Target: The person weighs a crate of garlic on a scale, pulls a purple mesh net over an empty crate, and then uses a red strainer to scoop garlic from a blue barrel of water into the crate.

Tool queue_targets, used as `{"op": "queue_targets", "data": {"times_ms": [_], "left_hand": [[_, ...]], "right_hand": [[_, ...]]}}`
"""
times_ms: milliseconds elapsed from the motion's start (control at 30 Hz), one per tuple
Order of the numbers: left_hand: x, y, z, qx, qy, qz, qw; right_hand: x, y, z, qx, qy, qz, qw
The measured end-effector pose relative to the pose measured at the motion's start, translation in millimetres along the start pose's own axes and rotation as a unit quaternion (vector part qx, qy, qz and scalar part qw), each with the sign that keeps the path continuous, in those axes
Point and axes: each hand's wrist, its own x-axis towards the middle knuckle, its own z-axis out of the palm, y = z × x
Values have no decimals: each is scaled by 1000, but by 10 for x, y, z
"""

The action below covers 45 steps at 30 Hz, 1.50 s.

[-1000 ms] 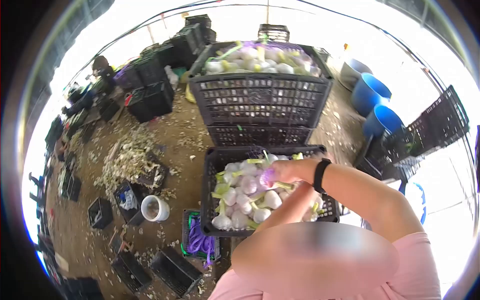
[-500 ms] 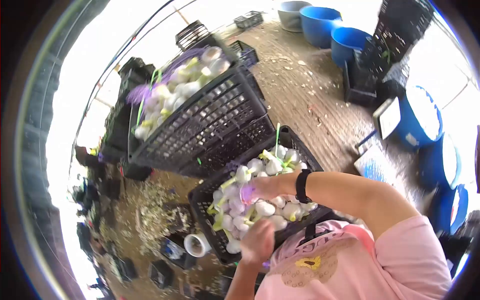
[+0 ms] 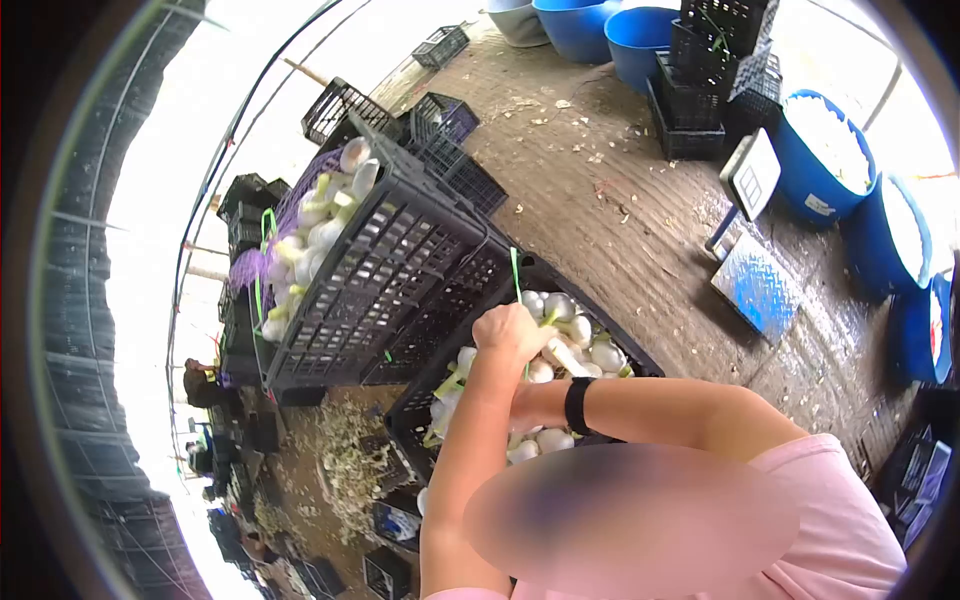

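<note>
A black plastic crate [image 3: 408,425] in front of me is filled with white garlic bulbs [image 3: 606,354] with pale green stems. My left hand [image 3: 508,333] is closed over the bulbs, knuckles up, near the crate's far side. A thin green string [image 3: 516,272] rises just beyond it and shows again below it. What its fingers grip is hidden. Behind the left forearm lies my right hand [image 3: 528,402], low among the bulbs. It has a black wristband [image 3: 577,404] at the wrist, and its fingers are out of sight.
A taller black crate stack [image 3: 400,280] with garlic and purple netting [image 3: 255,265] stands to the left. A scale [image 3: 757,285] and blue tubs [image 3: 822,150] are on the right. Peelings [image 3: 350,460] litter the floor at left; more black crates [image 3: 690,100] stand behind.
My left hand has moved up and across the crate, from its near edge to the green string. My right hand is now hidden behind the left forearm. The view has shifted.
</note>
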Motion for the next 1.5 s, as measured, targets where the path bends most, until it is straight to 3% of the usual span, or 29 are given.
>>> {"op": "queue_targets", "data": {"times_ms": [100, 167, 233, 267, 300, 333, 367, 433, 500, 533, 567, 633, 700, 733, 800, 900, 933, 1000, 1033, 1100, 1133, 1233, 1267, 1300, 1333, 1367, 1433, 1467, 1500], "left_hand": [[238, -190, 288, -28, 26, -18, 999], [385, -528, 349, -299, 3, 18, 954], [351, -871, 286, -644, 13, 13, 764], [281, -1050, 248, -714, 32, 15, 700], [193, -1249, 214, -776, 52, 17, 628], [150, -1506, 232, -814, 95, -51, 570], [74, -1723, 310, -840, 139, -102, 514], [-196, -2045, 588, -848, 211, -136, 467], [-693, -2205, 983, -876, 267, -101, 389], [-991, -2113, 1107, -854, 304, -96, 410], [-1320, -1914, 1178, -831, 337, -90, 434], [-1974, -1452, 1400, -737, 307, -94, 595], [-2304, -834, 1493, -616, 177, -86, 763], [-2245, -591, 1469, -413, 235, 114, 873], [-2110, -285, 1024, -248, 139, 243, 927], [-1865, -203, 716, -287, 125, 277, 909], [-1883, -233, 585, -373, 192, 301, 856], [-2009, -423, 370, -527, 313, 336, 716], [-2072, -641, 385, -596, 317, 258, 692], [-1960, -1143, 454, -641, 437, 187, 603], [-1898, -1119, 278, -639, 456, -38, 619], [-1191, -1285, 820, -519, 345, -10, 782], [-1106, -1222, 851, -506, 328, 12, 798], [-1013, -1171, 901, -491, 308, 41, 814], [-959, -1107, 889, -503, 324, 57, 799], [-940, -1056, 909, -514, 337, 67, 786], [-854, -1093, 1048, -500, 373, 68, 778], [-808, -1148, 1130, -511, 364, 53, 777], [-766, -1210, 1195, -521, 356, 31, 775]], "right_hand": [[148, 241, 386, -51, 140, -43, 988], [299, 391, 582, -45, 194, -65, 978], [133, 34, 169, -106, 80, 16, 991], [55, -115, 15, -139, 19, 55, 989], [33, -130, 25, -136, 48, 12, 989], [2, -124, 30, -133, 77, -31, 988], [-13, -119, 32, -127, 104, -74, 984], [62, -43, 62, 44, 120, -38, 991], [149, 66, 141, 218, 128, 9, 967], [143, 131, 177, 247, 175, -49, 952], [155, 153, 175, 278, 170, -30, 945], [186, 173, 181, 338, 166, 17, 926], [246, 159, 181, 185, 102, 63, 975], [283, 160, 179, 106, 63, 82, 989], [277, -9, -56, -87, -39, 60, 994], [127, -282, -251, -191, -102, 40, 975], [143, -296, -343, -223, -184, 42, 957], [88, -205, -421, -239, -184, -9, 954], [76, -152, -436, -244, -181, -33, 952], [67, -26, -349, -255, -142, -47, 955], [44, -5, -301, -260, -120, -51, 957], [121, -370, -508, -193, -208, 83, 955], [105, -147, -293, -163, -128, 67, 976], [161, -73, -224, -243, -153, 29, 957], [213, 2, -162, -320, -173, -14, 931], [145, -45, -210, -231, -105, 15, 967], [211, -35, -145, -213, -110, 81, 968], [497, 365, 295, -317, -134, -8, 939], [470, 364, 227, -289, -105, -4, 952]]}}
